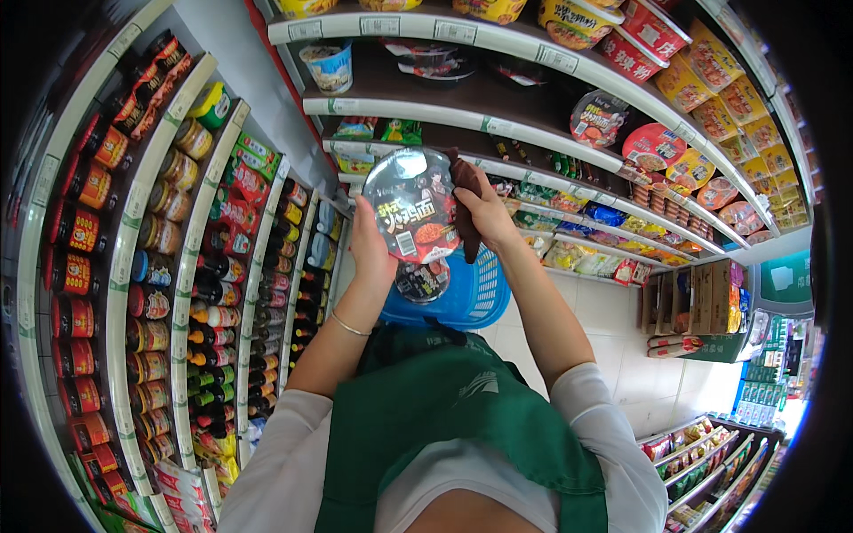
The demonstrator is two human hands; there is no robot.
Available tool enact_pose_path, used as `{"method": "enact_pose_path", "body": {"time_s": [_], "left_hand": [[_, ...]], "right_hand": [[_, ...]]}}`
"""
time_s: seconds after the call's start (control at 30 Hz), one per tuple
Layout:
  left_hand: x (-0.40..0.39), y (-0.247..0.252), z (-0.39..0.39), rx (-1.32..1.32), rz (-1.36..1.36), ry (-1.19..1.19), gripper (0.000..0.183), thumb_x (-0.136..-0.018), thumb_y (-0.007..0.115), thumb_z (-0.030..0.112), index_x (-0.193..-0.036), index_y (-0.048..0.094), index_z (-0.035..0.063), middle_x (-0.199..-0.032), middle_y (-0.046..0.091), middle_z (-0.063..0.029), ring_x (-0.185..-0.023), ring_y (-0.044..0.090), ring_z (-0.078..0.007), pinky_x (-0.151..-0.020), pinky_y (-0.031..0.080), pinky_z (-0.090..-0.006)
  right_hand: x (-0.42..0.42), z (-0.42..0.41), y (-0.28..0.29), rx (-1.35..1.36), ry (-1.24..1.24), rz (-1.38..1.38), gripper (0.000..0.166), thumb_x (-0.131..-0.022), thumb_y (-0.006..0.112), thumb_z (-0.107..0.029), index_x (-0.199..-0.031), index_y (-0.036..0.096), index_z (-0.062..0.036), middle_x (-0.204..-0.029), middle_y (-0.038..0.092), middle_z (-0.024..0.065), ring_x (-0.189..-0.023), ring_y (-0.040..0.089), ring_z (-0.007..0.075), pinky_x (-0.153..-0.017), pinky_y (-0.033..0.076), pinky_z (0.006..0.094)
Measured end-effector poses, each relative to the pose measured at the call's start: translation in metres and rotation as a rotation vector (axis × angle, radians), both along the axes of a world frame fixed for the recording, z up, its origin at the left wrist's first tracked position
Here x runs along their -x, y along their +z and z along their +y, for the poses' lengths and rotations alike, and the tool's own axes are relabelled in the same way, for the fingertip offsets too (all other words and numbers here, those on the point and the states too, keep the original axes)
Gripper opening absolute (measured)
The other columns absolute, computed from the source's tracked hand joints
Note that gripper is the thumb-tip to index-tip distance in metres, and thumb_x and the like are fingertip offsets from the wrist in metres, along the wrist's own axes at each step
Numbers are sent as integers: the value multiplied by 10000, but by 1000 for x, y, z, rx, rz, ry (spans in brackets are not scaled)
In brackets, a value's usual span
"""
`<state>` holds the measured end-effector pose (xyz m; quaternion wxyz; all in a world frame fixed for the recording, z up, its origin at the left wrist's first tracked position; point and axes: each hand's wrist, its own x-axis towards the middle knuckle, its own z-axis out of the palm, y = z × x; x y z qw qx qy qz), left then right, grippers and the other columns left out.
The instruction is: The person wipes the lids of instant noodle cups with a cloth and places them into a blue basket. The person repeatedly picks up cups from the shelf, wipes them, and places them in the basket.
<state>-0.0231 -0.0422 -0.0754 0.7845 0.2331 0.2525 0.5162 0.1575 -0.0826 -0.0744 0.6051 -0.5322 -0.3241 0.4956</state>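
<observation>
A black and pink instant-noodle bowl (413,206) is held up before me, its printed lid facing my eyes. My left hand (374,243) grips the bowl's left side, the thumb along its edge. On the opposite side, my right hand (485,208) holds a folded brown cloth (468,220) against the rim. Below is a blue plastic basket (490,286) with a slotted side. A second dark noodle bowl (423,281) lies in it, partly covered by the held one.
Instant-noodle tubs (573,23) fill shelves ahead; a blue and white cup (328,66) stands on the second shelf (426,110). Sauce jars (76,273) and bottles (216,333) line the left shelving. Cardboard boxes (706,296) stand on the right, beyond tiled floor (593,320).
</observation>
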Motion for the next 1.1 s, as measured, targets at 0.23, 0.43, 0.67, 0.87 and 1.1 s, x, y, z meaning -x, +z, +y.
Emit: {"method": "enact_pose_path", "body": {"time_s": [0.23,0.43,0.67,0.87,1.1], "left_hand": [[5,-48,11,-36,191,-26,443,-973,437,335,-1279,409,17,-1141,558,-90,-1017,575,-169,-834,498,-311],[10,-89,5,55,790,-519,467,-934,523,219,-1362,354,141,-1216,526,-75,-1055,552,-202,-824,510,-383],[9,-170,-34,369,726,-680,484,-948,499,199,-1378,280,164,-1305,454,-78,-1177,481,-260,-911,453,-467],[-8,-228,-41,435,737,-668,494,-979,403,337,-1407,275,126,-1345,427,-85,-1184,468,-277,-989,383,-429],[-35,-281,-32,-896,1319,-818,365,-902,419,184,-1211,505,9,-1302,462,-203,-1177,439,-387,-998,373,-450]], "right_hand": [[-14,-34,-49,215,26,-315,566,-843,605,-144,-1339,379,9,-1169,576,171,-1038,566,235,-874,446,327],[-34,-59,-104,388,1,-469,490,-797,639,-161,-1236,485,-8,-1076,614,180,-983,596,277,-855,455,358],[-33,-99,-193,594,-87,-157,452,-744,737,-151,-1114,539,19,-981,623,130,-862,595,220,-762,482,331],[-37,-127,-238,580,-265,-7,364,-767,720,-79,-1079,546,-14,-949,607,81,-845,577,172,-731,481,303],[-56,-113,-227,401,-486,335,207,-831,627,-2,-1005,520,-32,-920,594,60,-785,590,164,-663,505,296]]}}
